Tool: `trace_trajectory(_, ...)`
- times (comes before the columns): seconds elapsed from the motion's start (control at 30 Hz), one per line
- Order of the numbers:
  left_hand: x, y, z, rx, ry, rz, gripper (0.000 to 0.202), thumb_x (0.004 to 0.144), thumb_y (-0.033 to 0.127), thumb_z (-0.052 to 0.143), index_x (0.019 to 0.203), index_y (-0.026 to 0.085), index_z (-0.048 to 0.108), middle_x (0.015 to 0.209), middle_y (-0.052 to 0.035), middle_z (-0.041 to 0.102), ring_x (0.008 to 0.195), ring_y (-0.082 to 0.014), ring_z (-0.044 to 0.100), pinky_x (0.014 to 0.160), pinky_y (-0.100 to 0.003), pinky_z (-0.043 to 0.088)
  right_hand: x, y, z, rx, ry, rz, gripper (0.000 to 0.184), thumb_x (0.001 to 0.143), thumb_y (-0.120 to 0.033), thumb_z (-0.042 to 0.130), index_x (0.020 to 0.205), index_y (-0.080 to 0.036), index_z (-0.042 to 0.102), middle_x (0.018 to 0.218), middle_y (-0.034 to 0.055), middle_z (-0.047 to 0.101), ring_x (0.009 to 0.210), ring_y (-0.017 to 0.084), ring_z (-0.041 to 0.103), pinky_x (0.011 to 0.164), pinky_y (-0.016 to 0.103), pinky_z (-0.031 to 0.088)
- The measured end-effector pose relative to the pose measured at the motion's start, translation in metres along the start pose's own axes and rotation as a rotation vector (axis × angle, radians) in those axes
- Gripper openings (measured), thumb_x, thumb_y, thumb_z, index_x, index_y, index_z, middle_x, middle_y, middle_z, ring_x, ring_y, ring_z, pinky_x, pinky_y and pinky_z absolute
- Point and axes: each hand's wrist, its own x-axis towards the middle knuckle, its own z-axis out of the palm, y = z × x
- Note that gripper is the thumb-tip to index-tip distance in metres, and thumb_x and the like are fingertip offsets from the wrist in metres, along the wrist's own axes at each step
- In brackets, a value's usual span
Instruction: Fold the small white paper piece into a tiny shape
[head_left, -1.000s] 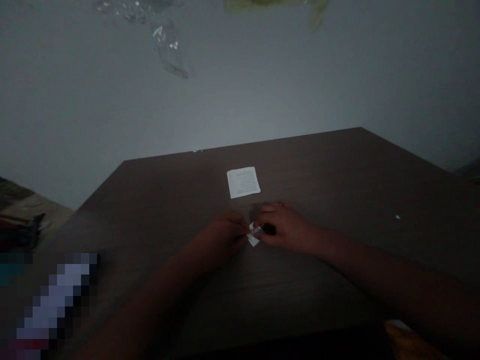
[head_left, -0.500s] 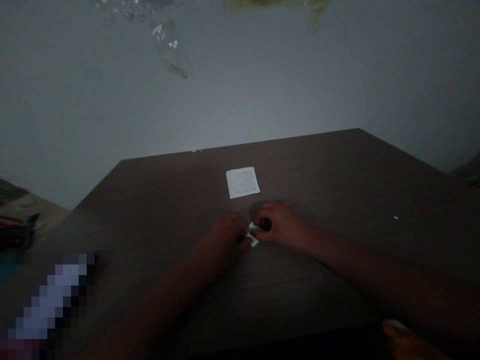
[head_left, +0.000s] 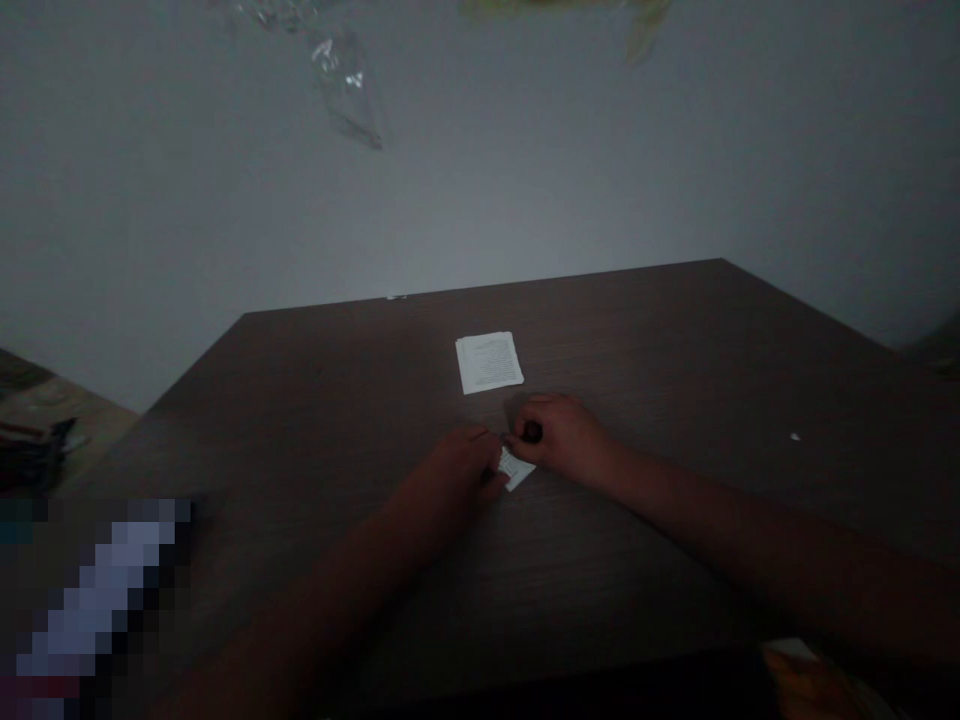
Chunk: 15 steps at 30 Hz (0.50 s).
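Observation:
A small folded piece of white paper (head_left: 517,468) lies on the dark wooden table (head_left: 675,340), between my two hands. My left hand (head_left: 457,468) is curled, its fingertips pinching the paper's left edge. My right hand (head_left: 564,436) is also curled, its fingertips pressed on the paper's upper right edge. A square white paper sheet (head_left: 488,362) with faint print lies flat a little beyond my hands, untouched.
A tiny white scrap (head_left: 795,436) lies on the table to the right. A pale wall stands behind the table's far edge. Clear plastic (head_left: 345,85) hangs on the wall above. A blurred-out patch (head_left: 97,600) covers the near left corner.
Both hands have shifted slightly away from me along the table. More of the folded paper shows below my right fingers, now lying flatter on the table.

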Motion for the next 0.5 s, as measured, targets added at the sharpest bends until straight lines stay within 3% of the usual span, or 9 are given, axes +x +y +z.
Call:
trace_trajectory(0.2,0.001,-0.002,-0.001,-0.017,-0.026,0.038,0.022,0.101,0.006,0.076,0.116,0.021,0.082,0.120,-0.0067,0.081,0.116,-0.0279,0.078,0.108,-0.042,0.061,0.003,0.002,0.002,-0.028,0.011,0.010,0.022,0.102,-0.030,0.088,0.086,-0.024,0.074,0.089,0.0033,0.074,0.089,0.023,0.067,0.082,0.036,0.041)
trace_trajectory(0.33,0.001,-0.005,-0.001,0.011,-0.048,0.066,0.020,0.104,0.007,0.076,0.115,0.020,0.087,0.121,-0.0090,0.083,0.116,-0.0292,0.080,0.111,-0.045,0.061,0.000,0.002,0.001,-0.041,-0.006,-0.038,0.019,0.101,-0.031,0.089,0.090,-0.024,0.076,0.094,0.0041,0.076,0.094,0.025,0.069,0.088,0.039,0.044)
trace_trajectory(0.5,0.003,-0.011,0.003,0.004,-0.042,0.093,0.017,0.105,0.009,0.074,0.106,0.020,0.088,0.113,-0.0077,0.083,0.107,-0.0267,0.080,0.102,-0.041,0.062,-0.006,-0.002,-0.002,-0.035,-0.034,-0.069,0.018,0.096,-0.034,0.094,0.098,-0.025,0.079,0.100,0.0055,0.078,0.101,0.028,0.072,0.092,0.041,0.046)
